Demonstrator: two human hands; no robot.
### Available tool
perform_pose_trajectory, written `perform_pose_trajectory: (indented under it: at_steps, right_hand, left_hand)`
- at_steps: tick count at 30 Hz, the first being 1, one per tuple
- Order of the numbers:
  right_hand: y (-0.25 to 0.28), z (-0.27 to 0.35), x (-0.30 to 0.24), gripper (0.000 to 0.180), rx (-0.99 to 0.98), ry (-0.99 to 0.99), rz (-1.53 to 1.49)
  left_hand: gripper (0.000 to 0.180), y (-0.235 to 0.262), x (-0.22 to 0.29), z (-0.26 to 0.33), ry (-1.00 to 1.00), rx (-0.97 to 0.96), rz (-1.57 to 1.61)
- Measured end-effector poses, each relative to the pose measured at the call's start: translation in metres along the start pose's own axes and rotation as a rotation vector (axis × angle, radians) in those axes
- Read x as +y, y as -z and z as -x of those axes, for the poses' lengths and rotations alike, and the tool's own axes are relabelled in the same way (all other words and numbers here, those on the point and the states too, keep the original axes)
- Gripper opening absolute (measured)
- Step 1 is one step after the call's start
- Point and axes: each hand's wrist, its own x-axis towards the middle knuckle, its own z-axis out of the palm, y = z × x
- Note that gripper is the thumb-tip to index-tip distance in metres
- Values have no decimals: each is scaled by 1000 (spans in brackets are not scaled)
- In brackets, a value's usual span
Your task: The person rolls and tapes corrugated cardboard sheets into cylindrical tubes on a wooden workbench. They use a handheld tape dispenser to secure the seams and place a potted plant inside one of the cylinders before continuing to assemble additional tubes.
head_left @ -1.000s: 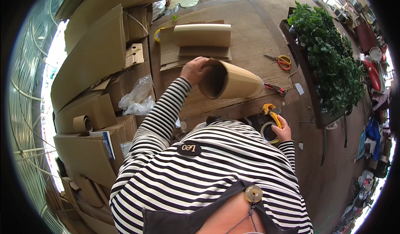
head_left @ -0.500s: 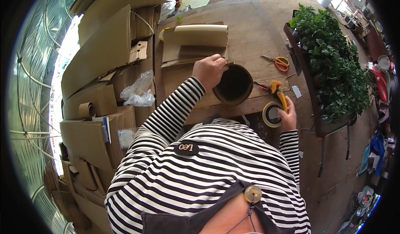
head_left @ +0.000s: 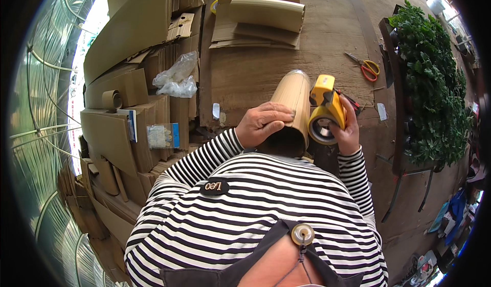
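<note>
A rolled cardboard tube (head_left: pixel 295 90) lies tilted on the brown table, its dark open end towards me. My left hand (head_left: pixel 266 124) rests on the tube's left upper side near that end, fingers together on the cardboard. In my right hand (head_left: pixel 347 128) is a yellow tape dispenser (head_left: pixel 325 93) with a roll of tape in it. The dispenser stands close along the tube's right side; whether they touch I cannot tell. Behind it, partly hidden by my right hand, lies a red and black tool (head_left: pixel 350 98). Scissors (head_left: pixel 366 68) with red and yellow handles lie farther right.
Folded cardboard sheets (head_left: pixel 255 28) lie at the back of the table (head_left: pixel 240 74). Stacked cardboard (head_left: pixel 130 28) and a clear plastic bag (head_left: pixel 177 77) fill the left. On the right stands a tray of leafy green plants (head_left: pixel 432 87).
The tube has gone from upright to lying tilted, open end towards me. My left hand has moved nearer on it. My right hand has brought the tape dispenser up beside the tube.
</note>
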Motion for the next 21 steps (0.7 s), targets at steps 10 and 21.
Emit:
perform_pose_trajectory:
  at_steps: [10, 21]
  right_hand:
    - [-13, -7, -45, 79, -86, 370, 696]
    - [-9, -27, -78, 76, -197, 292, 792]
  left_hand:
    - [49, 19, -6, -63, 766, -37, 751]
    - [18, 30, -15, -60, 663, 246, 652]
